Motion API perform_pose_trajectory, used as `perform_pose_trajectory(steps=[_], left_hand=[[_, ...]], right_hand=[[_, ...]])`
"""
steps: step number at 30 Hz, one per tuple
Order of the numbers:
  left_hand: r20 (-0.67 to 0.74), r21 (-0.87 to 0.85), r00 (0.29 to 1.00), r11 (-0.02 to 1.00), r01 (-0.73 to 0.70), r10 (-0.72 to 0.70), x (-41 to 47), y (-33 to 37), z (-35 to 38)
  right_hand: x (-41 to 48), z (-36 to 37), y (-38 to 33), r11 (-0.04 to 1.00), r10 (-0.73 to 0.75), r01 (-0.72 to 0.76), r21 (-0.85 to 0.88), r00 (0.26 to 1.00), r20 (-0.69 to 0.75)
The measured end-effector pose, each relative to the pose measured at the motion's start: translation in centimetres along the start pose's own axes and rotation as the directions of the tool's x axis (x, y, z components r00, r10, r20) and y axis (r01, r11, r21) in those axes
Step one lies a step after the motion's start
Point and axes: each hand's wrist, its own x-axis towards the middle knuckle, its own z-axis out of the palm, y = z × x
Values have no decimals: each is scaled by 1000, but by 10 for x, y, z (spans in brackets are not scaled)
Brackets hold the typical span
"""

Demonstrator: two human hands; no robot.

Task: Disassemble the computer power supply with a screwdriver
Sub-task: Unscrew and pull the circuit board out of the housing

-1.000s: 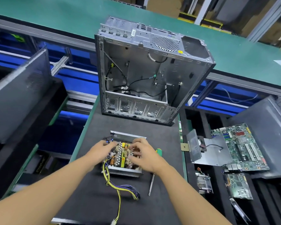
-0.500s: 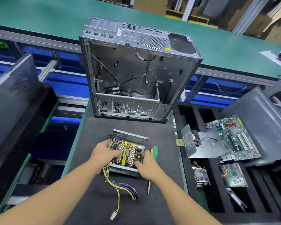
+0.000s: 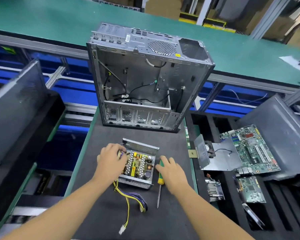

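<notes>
Green-and-yellow screwdriver, yellow-purple wires, silver perforated power supply, dark grey mat.

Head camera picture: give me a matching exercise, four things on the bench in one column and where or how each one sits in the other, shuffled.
Things
1. screwdriver
2. power supply
3. computer case
4. circuit board

Places or states
A. standing at the far end of the mat
B. over the black tray on the right
C. lying flat, tip toward the camera
D. lid off, parts showing, wires trailing toward the camera

Pairs: 1-C, 2-D, 3-A, 4-B
</notes>
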Motion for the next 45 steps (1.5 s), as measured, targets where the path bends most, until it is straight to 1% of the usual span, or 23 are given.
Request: perform_pose_trajectory(steps=[3, 6, 7, 9, 11, 13, 15, 17, 18, 19, 20, 22, 25, 27, 30, 32, 34, 37, 40, 42, 45], left_hand=[[31, -99, 999, 994, 43, -40, -10, 13, -2], [5, -182, 995, 978, 97, -98, -22, 23, 0], [3, -202, 994, 973, 112, -114, -26, 26, 1], [5, -236, 989, 961, 143, -146, -33, 34, 3], [-14, -295, 987, 944, 151, -162, -38, 46, 2], [7, -361, 990, 923, 136, -144, -44, 60, 1], [106, -457, 992, 882, 116, -76, -51, 73, 0], [187, -575, 982, 813, 90, 23, -62, 78, -2], [184, -601, 982, 795, 78, 43, -70, 77, -5], [153, -608, 988, 791, 65, 37, -78, 73, -8], [94, -582, 996, 811, 57, -2, -86, 66, -13], [-19, -506, 994, 858, 85, -110, -106, 42, -26], [-73, -543, 965, 822, 173, -252, -147, 1, -49], [-113, -559, 930, 796, 232, -351, -179, -25, -63], [-188, -629, 827, 712, 314, -531, -226, -66, -78], [-169, -699, 747, 613, 369, -643, -253, -96, -85], [-165, -753, 681, 537, 381, -713, -275, -127, -95], [-159, -770, 609, 483, 416, -777, -300, -173, -113], [-153, -750, 557, 463, 473, -816, -314, -216, -131], [-136, -737, 527, 441, 512, -839, -320, -244, -140], [-89, -778, 448, 343, 526, -889, -321, -284, -150]], right_hand=[[-6, 1, 20, 1000, -15, 15, -28, 1000, -7], [-14, -4, 51, 999, -35, 34, -4, 994, -107], [-16, -8, 61, 997, -61, 66, 29, 987, -150], [-21, -26, 75, 968, -53, 96, 231, 981, -187], [-27, -53, 79, 885, -44, 111, 453, 987, -156], [-31, -81, 72, 783, -68, 159, 601, 983, -172], [-34, -107, 53, 646, -91, 219, 731, 973, -211], [-32, -129, 25, 475, -114, 260, 841, 965, -234], [-29, -139, 9, 412, -126, 258, 874, 966, -226], [-27, -146, -8, 376, -143, 252, 892, 967, -213], [-24, -152, -27, 371, -164, 251, 894, 965, -203], [-20, -159, -65, 418, -237, 258, 871, 957, -169], [-23, -159, -125, 452, -387, 278, 848, 917, -94], [-29, -153, -166, 439, -480, 283, 853, 876, -43], [-40, -143, -231, 459, -604, 310, 833, 797, 36], [-46, -135, -278, 494, -660, 331, 804, 745, 99], [-51, -125, -323, 532, -693, 325, 782, 698, 181], [-55, -107, -385, 561, -707, 309, 768, 661, 250], [-56, -91, -442, 590, -686, 238, 771, 651, 325], [-56, -80, -479, 611, -693, 258, 748, 632, 347], [-56, -65, -520, 610, -709, 242, 754, 591, 385]])
